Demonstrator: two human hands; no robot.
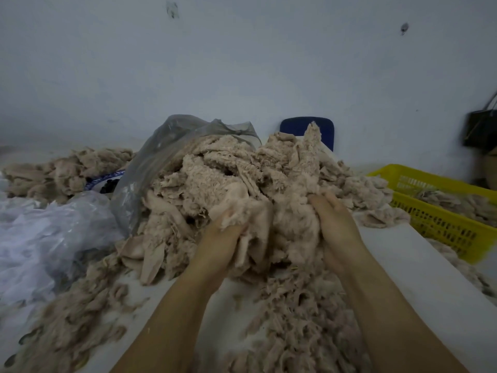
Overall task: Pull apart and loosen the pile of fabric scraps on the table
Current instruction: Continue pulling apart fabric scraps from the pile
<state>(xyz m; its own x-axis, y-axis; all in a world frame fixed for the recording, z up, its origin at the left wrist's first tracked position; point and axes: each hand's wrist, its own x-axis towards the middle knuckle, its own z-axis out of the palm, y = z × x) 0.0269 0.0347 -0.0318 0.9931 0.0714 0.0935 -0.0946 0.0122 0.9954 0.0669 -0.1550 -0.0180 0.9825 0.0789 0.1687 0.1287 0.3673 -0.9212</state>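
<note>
The left hand (224, 235) and right hand (334, 224) grip the fabric scraps (204, 173)

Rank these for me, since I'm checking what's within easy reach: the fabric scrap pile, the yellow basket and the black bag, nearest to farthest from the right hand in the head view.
1. Fabric scrap pile: straight ahead, gripped by the right hand.
2. Yellow basket: off to the hand's right.
3. Black bag: far right, beyond the basket.
</note>
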